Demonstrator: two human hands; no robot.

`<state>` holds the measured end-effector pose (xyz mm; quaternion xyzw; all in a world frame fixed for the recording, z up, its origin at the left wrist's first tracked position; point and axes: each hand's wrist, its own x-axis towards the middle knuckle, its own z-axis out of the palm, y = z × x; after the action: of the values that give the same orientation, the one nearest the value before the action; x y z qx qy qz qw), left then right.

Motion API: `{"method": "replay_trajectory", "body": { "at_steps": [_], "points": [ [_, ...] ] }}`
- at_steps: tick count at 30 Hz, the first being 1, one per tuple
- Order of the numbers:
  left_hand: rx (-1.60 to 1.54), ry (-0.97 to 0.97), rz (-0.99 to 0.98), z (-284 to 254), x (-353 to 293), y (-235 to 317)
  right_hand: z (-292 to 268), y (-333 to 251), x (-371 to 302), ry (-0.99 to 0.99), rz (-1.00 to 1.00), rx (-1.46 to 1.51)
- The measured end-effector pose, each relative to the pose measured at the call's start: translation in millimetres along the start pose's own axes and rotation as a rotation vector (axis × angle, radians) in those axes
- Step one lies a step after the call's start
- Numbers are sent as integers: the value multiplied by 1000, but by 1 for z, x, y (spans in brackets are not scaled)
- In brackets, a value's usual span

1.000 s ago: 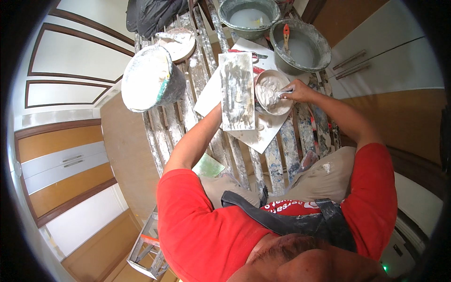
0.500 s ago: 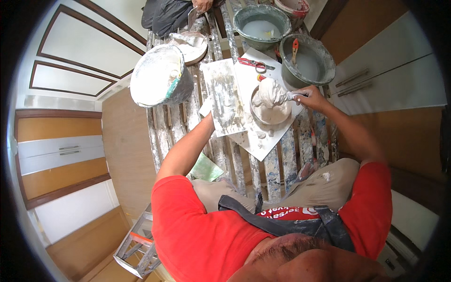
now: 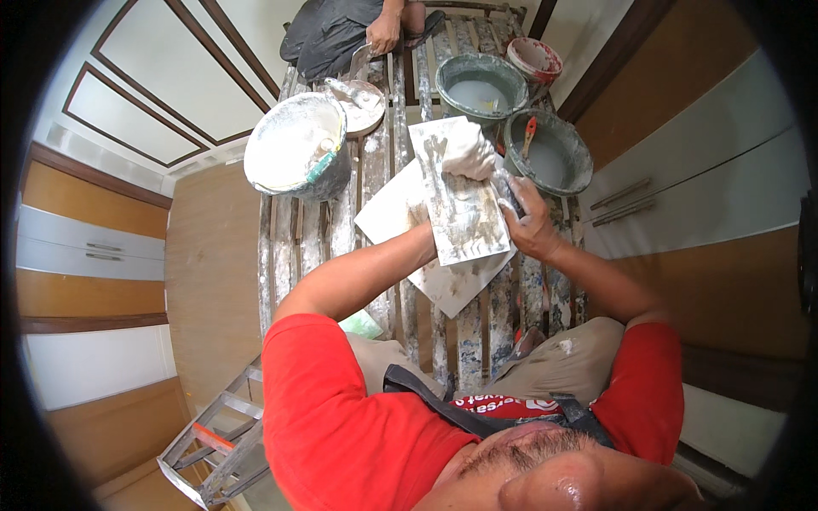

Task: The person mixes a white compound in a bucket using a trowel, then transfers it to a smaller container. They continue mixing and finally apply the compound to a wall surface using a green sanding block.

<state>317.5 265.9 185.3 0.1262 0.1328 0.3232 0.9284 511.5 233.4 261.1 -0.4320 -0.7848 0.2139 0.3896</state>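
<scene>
A rectangular hawk board (image 3: pixel 469 230), smeared grey and white, rests over my left hand (image 3: pixel 426 245), which carries it from below; my fingers are hidden beneath it. On the far end of the board sits a thick lump of wet white plaster (image 3: pixel 467 153). My right hand (image 3: pixel 532 226) is closed round a putty knife (image 3: pixel 504 189) at the board's right edge, the blade against the lump. Below the board lies a white square sheet (image 3: pixel 388 209) with specks of plaster. The board now covers the bowl of plaster and the red-handled scissors.
Slatted bench (image 3: pixel 366 247), paint-stained. A bucket of white material (image 3: pixel 294 145) stands left; two water buckets (image 3: pixel 550 153) (image 3: pixel 481 81), one holding a red-handled brush (image 3: pixel 528 136), and a red-rimmed pail (image 3: pixel 535 60) stand right. Another person's hand (image 3: pixel 383 32) holds a scraper at the far end. A stepladder (image 3: pixel 213 434) stands lower left.
The board has moved right, over the bowl. The plaster lump, lifted on the knife before, is now on the board's far end. My right hand has come nearer and slightly left.
</scene>
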Motion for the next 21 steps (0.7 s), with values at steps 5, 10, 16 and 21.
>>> {"method": "replay_trajectory", "body": {
  "at_steps": [5,10,16,21],
  "points": [
    [71,-58,44,6,-4,3,8,4,-6,56,-175,-110],
    [149,-168,77,30,-3,26,9,8,-8,94,-196,-30],
    [241,-239,109,27,-17,43,-2,36,-18,33,-318,-161],
    [267,-238,106,34,-29,46,-7,47,-24,10,-315,-114]
  ]
}}
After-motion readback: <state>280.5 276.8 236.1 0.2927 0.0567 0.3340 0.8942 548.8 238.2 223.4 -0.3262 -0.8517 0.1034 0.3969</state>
